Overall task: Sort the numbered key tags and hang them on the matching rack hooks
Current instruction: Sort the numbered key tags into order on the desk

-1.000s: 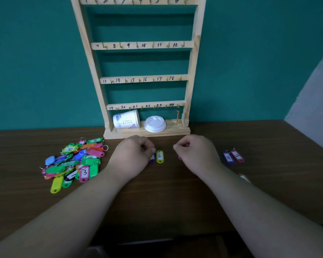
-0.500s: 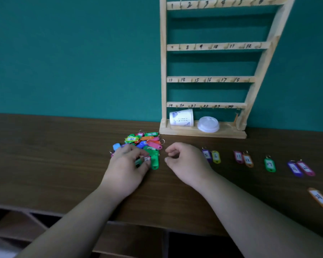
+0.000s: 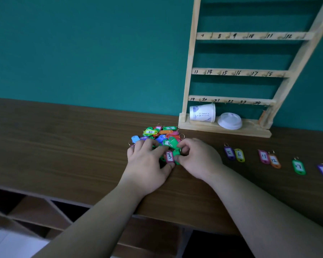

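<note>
Head view: pink tag 3 (image 3: 169, 156) is pinched by the left hand (image 3: 147, 164); the adjoining green tag (image 3: 176, 153) is gripped by the right hand (image 3: 198, 159), just before the tag pile (image 3: 157, 133).

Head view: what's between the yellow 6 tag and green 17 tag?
The pink 11 tag and orange 12 tag, side by side; otherwise bare tabletop. Seen in the head view.

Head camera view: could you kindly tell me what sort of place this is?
Probably an indoor workbench set up for a sorting exercise: a wooden rack with hand-numbered hooks stands on a brown table against a plain teal wall, beside a pile of coloured key tags.
</note>
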